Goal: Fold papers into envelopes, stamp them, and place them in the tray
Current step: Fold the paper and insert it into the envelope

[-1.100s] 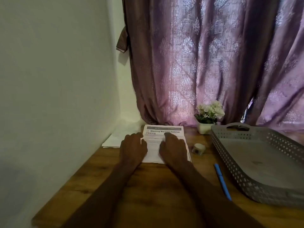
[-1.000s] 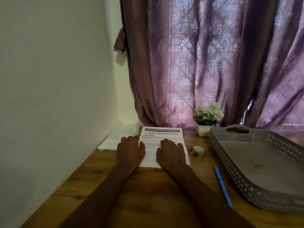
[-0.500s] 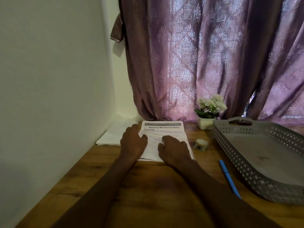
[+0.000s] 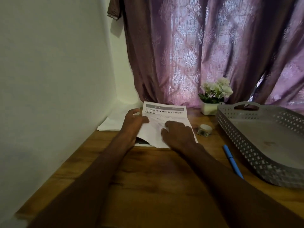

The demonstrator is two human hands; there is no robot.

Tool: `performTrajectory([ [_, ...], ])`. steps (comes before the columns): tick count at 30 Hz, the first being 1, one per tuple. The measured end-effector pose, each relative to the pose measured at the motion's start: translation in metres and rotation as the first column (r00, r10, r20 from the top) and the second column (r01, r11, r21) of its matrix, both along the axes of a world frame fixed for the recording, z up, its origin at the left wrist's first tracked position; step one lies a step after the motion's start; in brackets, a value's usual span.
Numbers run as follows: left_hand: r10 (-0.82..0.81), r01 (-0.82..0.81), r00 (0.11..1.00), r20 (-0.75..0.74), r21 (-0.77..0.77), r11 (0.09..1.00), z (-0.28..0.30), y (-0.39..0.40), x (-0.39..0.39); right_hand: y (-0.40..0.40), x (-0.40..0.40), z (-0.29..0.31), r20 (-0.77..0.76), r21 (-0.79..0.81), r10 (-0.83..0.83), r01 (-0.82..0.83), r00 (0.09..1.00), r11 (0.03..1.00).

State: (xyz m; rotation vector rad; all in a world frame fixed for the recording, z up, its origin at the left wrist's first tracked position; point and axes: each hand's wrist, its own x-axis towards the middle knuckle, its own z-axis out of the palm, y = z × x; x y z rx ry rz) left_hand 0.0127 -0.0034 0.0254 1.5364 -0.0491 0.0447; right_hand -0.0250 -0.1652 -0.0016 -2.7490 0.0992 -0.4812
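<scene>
A printed sheet of paper (image 4: 166, 112) headed "Washing Machine Exterior Cleaning" lies at the back of the wooden table (image 4: 156, 178). My left hand (image 4: 133, 120) pinches its left edge, and the near left corner is lifted off the table. My right hand (image 4: 178, 134) presses down on the sheet's right half with its fingers spread. A small round stamp (image 4: 204, 130) sits just right of the paper. The grey perforated tray (image 4: 243, 142) stands at the right with nothing in it.
More white sheets (image 4: 111, 123) lie against the wall at the left. A blue pen (image 4: 232, 162) lies beside the tray's near wall. A small white pot of flowers (image 4: 213, 96) stands at the back before the purple curtain.
My left hand has gone from lying flat on the paper to taking hold of its left edge and raising the near corner. My right hand stays pressed on the sheet.
</scene>
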Motion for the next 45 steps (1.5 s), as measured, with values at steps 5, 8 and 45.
performTrajectory([
  [5,-0.076,0.071,0.995,-0.056,-0.097,0.993,0.007,-0.004,-0.005,-0.006,-0.001,0.005,0.019,0.034,-0.021,0.021,1.0,0.999],
  [8,-0.105,0.101,0.993,-0.059,-0.069,0.993,0.008,-0.002,0.004,-0.008,0.001,0.004,0.025,0.028,-0.022,0.021,0.999,0.999],
  [45,-0.088,0.113,0.985,0.147,-0.168,0.979,0.012,0.036,0.042,-0.039,0.041,0.04,0.359,0.875,-0.232,-0.239,0.904,0.421],
])
